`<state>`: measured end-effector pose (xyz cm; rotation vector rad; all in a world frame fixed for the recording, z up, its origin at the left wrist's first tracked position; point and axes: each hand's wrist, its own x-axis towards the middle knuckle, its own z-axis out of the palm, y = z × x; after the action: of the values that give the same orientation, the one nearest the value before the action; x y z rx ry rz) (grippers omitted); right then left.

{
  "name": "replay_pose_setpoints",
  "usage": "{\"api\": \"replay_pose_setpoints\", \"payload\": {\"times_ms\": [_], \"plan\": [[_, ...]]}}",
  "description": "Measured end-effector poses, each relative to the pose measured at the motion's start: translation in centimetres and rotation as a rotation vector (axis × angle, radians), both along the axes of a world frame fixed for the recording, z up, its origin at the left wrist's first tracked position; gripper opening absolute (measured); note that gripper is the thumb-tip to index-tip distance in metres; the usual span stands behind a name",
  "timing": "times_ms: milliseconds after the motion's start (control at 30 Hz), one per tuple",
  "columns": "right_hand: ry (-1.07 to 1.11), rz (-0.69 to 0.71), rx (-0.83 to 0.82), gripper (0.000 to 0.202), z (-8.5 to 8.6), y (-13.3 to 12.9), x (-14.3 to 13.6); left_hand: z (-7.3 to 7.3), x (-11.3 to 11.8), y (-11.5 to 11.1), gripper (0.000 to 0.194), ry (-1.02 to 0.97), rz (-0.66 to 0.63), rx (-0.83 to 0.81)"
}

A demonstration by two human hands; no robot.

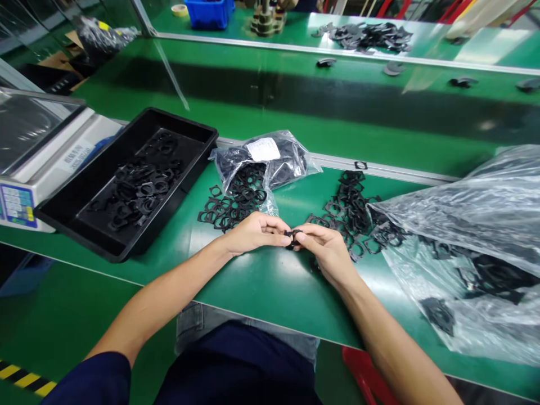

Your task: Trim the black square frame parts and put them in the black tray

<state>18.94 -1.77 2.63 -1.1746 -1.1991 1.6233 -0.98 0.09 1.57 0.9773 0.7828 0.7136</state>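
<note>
Over the green table (253,287), my left hand (257,232) and my right hand (327,247) meet at a small black part (292,238). Both hands pinch it between thumb and fingers, one from each side; its detail is too small to tell. Behind my left hand lies a pile of black ring-shaped parts (230,208), spilling from a clear plastic bag (291,163) with a white label. Another heap of black rings (352,205) lies just beyond my right hand.
A black tray (169,225) with black parts stands at the left, beside a scale (54,163). A large clear bag (472,202) covers the right side. Across a metal rail is a moving-belt-like green surface (261,107) bearing several dark pieces. A blue bin (208,14) stands behind.
</note>
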Motion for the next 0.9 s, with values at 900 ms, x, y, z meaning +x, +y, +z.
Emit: {"api": "replay_pose_setpoints", "payload": {"times_ms": [900], "plan": [[-0.315, -0.116, 0.529, 0.014, 0.1, -1.2, -0.3, -0.7, 1.4, -1.0, 0.012, 0.245, 0.309, 0.626]]}}
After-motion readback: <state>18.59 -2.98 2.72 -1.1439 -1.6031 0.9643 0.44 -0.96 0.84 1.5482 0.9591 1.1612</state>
